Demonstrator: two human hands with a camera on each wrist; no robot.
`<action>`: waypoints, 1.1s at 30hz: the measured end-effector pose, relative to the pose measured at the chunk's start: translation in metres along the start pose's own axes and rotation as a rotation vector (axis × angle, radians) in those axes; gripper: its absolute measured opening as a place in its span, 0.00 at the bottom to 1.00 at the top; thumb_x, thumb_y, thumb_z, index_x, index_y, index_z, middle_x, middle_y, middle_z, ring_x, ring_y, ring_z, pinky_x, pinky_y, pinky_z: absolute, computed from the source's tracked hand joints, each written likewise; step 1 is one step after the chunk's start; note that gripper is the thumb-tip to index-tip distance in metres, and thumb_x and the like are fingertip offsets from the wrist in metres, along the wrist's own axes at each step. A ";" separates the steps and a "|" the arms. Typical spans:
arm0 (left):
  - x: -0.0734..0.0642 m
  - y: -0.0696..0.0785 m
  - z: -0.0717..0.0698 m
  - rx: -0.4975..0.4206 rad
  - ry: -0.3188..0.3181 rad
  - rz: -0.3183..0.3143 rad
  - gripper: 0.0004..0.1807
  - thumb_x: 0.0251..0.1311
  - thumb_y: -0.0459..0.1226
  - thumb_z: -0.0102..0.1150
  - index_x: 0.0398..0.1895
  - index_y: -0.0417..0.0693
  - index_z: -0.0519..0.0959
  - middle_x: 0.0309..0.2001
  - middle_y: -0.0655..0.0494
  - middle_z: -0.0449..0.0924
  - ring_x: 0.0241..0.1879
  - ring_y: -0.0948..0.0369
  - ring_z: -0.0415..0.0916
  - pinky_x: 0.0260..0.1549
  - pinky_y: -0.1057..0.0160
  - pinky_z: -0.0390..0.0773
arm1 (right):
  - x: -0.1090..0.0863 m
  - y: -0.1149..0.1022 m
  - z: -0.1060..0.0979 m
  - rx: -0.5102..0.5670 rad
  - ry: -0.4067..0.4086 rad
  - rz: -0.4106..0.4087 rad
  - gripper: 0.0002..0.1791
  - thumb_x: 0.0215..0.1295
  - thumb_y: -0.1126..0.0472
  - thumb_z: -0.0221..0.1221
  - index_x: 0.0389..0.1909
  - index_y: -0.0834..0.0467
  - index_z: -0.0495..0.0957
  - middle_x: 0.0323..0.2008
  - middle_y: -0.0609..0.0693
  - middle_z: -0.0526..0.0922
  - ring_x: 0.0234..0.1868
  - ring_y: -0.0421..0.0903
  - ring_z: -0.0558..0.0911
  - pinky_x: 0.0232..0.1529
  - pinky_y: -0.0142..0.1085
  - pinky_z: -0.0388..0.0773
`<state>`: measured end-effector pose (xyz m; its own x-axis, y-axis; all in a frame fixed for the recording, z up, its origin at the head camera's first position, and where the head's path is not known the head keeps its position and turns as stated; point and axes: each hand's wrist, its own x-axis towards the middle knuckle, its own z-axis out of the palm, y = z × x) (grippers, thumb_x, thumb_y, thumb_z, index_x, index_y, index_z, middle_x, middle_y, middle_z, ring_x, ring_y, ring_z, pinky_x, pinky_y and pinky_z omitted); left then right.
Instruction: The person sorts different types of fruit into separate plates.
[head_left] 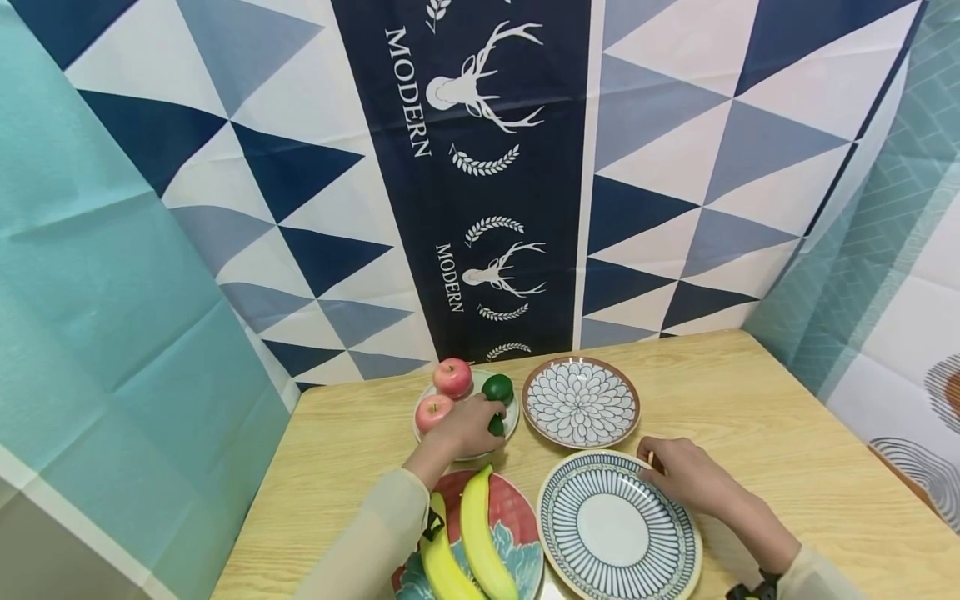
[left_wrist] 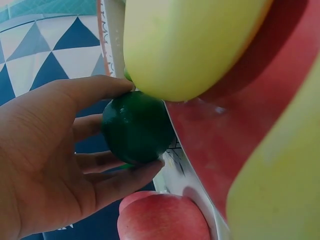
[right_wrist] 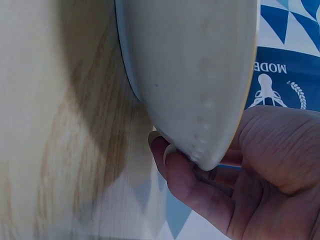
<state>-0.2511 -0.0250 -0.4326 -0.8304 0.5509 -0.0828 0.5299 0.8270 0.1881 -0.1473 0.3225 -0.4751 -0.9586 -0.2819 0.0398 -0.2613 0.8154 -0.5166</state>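
So the outfit's pretty low-key: long cream sleeves, plain fabric as far as I can tell. The left sleeve (head_left: 367,537) comes in around 7 o'clock in the head view, the right sleeve (head_left: 817,581) around 4. There's a bit of black wrist gear by each cuff, left one (head_left: 432,523) small and loopy near 6:30, right one (head_left: 757,587) chunkier at about 4:30. Left hand (head_left: 472,427) and right hand (head_left: 687,475) are both bare, with rounded fingernails (right_wrist: 170,149) in the right wrist view, just off centre toward 5.

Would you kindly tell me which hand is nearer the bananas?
Left: the left hand is just beyond the bananas; the right hand is farther right, gripping the striped plate.
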 end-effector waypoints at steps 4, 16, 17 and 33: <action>0.000 0.001 -0.002 -0.004 -0.003 -0.006 0.23 0.60 0.45 0.72 0.58 0.53 0.83 0.52 0.50 0.80 0.46 0.58 0.75 0.51 0.57 0.81 | 0.000 0.000 0.000 -0.003 0.009 -0.012 0.09 0.65 0.66 0.70 0.36 0.54 0.79 0.25 0.42 0.75 0.27 0.41 0.71 0.27 0.34 0.69; -0.004 0.015 -0.015 -0.017 0.013 0.022 0.25 0.61 0.46 0.73 0.61 0.53 0.83 0.57 0.49 0.79 0.49 0.56 0.75 0.49 0.57 0.83 | -0.001 -0.002 0.000 0.011 -0.006 0.012 0.08 0.66 0.66 0.70 0.37 0.55 0.79 0.25 0.43 0.75 0.27 0.42 0.71 0.27 0.34 0.69; -0.004 0.018 -0.016 -0.017 0.009 0.028 0.25 0.61 0.47 0.73 0.61 0.53 0.83 0.56 0.49 0.79 0.48 0.56 0.75 0.48 0.57 0.83 | -0.001 -0.002 -0.001 0.015 -0.007 0.015 0.08 0.66 0.66 0.70 0.37 0.55 0.79 0.25 0.43 0.75 0.27 0.41 0.71 0.27 0.34 0.69; -0.017 0.083 -0.015 -0.020 0.008 0.240 0.24 0.61 0.49 0.74 0.59 0.54 0.84 0.47 0.56 0.78 0.38 0.64 0.73 0.35 0.70 0.75 | -0.002 -0.001 0.000 0.022 -0.001 -0.005 0.08 0.66 0.66 0.70 0.37 0.54 0.79 0.25 0.42 0.75 0.26 0.40 0.71 0.27 0.34 0.69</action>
<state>-0.1954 0.0327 -0.4013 -0.6828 0.7302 -0.0254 0.7084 0.6702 0.2212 -0.1447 0.3226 -0.4742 -0.9571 -0.2868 0.0415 -0.2637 0.8027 -0.5349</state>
